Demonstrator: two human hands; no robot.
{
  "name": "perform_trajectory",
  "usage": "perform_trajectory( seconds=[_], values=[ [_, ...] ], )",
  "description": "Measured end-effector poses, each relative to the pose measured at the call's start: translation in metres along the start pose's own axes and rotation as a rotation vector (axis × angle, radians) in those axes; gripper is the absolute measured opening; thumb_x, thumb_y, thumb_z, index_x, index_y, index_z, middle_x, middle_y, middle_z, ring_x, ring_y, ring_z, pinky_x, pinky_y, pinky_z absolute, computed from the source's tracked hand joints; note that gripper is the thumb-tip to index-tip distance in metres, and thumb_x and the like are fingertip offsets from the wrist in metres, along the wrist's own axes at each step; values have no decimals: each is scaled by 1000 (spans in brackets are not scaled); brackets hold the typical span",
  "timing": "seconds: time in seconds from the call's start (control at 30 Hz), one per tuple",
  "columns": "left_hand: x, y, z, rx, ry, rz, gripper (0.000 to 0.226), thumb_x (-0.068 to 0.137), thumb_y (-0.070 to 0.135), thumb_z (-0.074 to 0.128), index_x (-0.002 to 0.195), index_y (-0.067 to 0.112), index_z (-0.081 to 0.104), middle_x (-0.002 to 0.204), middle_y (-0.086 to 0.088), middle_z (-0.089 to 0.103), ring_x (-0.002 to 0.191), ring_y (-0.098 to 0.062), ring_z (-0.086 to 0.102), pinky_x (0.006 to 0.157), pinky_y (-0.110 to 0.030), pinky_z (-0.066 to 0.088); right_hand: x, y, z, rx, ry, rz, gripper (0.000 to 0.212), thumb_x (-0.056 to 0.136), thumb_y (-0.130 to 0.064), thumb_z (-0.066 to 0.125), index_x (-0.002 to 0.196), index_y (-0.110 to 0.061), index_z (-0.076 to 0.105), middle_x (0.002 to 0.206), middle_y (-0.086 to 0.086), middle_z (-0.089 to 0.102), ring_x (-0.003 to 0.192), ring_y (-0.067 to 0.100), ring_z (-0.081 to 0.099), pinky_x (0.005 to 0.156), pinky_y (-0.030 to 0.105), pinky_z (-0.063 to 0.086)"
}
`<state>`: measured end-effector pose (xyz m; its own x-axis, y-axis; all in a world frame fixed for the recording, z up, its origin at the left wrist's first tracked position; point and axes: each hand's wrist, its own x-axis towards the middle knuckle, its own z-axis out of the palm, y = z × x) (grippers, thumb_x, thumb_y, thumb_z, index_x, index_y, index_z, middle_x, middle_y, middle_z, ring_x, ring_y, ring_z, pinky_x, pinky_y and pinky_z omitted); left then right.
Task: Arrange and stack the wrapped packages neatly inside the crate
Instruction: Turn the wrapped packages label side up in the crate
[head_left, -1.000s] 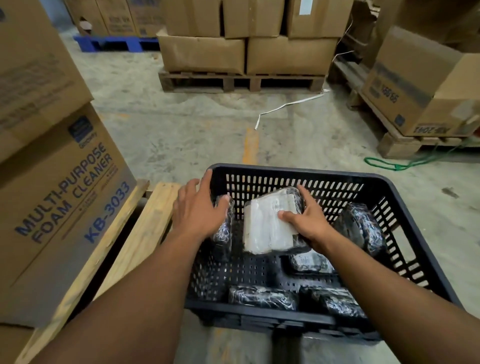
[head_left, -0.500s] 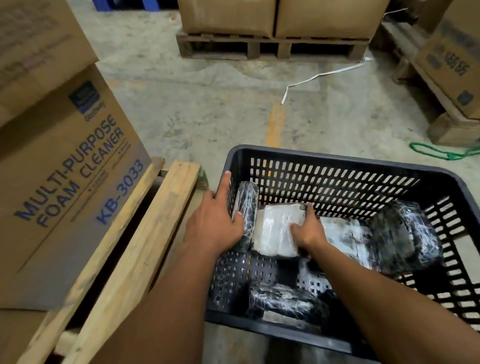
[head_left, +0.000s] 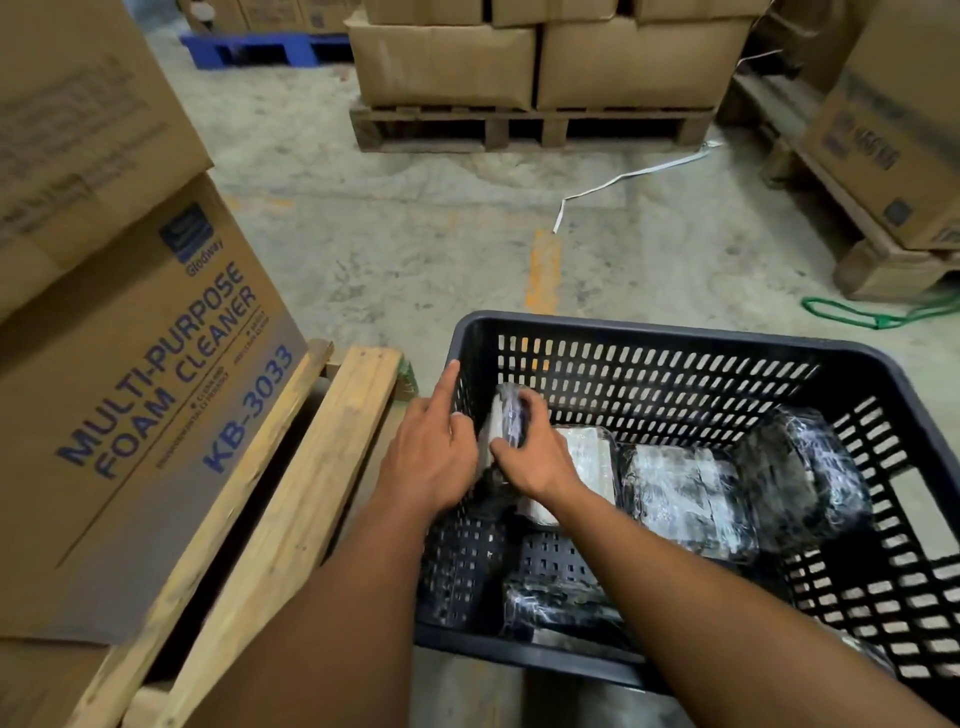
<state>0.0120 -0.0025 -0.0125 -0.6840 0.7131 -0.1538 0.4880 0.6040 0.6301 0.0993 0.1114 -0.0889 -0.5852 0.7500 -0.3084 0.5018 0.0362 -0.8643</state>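
A black slotted plastic crate (head_left: 649, 332) sits on the floor in front of me. Inside it lie several plastic-wrapped packages. One upright package (head_left: 503, 415) stands against the crate's far left corner. My right hand (head_left: 530, 457) is closed on it from the right. My left hand (head_left: 434, 452) presses it from the left at the crate's left wall, index finger pointing out over the rim. A flat white package (head_left: 589, 457) lies just right of my right hand, another (head_left: 680, 493) beside it, a dark bundle (head_left: 800, 467) at the right, and one (head_left: 550, 603) near the front wall.
A wooden pallet (head_left: 291, 499) with "Multi-purpose foam cleaner" cartons (head_left: 130, 395) stands close on the left. More cartons on pallets (head_left: 530, 124) are at the back and right (head_left: 878, 156). A white strap (head_left: 623, 179) and green cord (head_left: 878, 317) lie on the concrete floor.
My right hand left the flat white package, which now lies flat, and moved left onto the upright package. My left hand stayed at the left wall.
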Motion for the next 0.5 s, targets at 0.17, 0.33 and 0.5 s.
perform_trajectory(
  seconds=[0.17,0.33,0.5],
  values=[
    [2,-3,3,175,0,15,66,104,38,31,165,39,6,164,-10,31,141,-30,40,106,-45,36,-8,20,-49,445,-5,181,65,93,-1,60,147,-36,49,106,10,72,70,26,76,64,42,65],
    [-6,0,3,390,145,234,66,100,47,32,163,33,22,169,-10,25,155,-29,20,125,-48,15,-22,16,-105,738,-135,182,66,91,4,62,140,-40,59,130,24,65,94,37,68,75,53,63],
    [-22,50,22,-186,201,96,76,95,51,57,161,38,21,166,2,23,146,-25,38,109,-41,40,-38,4,-145,925,-167,65,68,89,5,61,142,-36,57,136,24,64,97,37,73,75,55,62]
  ],
)
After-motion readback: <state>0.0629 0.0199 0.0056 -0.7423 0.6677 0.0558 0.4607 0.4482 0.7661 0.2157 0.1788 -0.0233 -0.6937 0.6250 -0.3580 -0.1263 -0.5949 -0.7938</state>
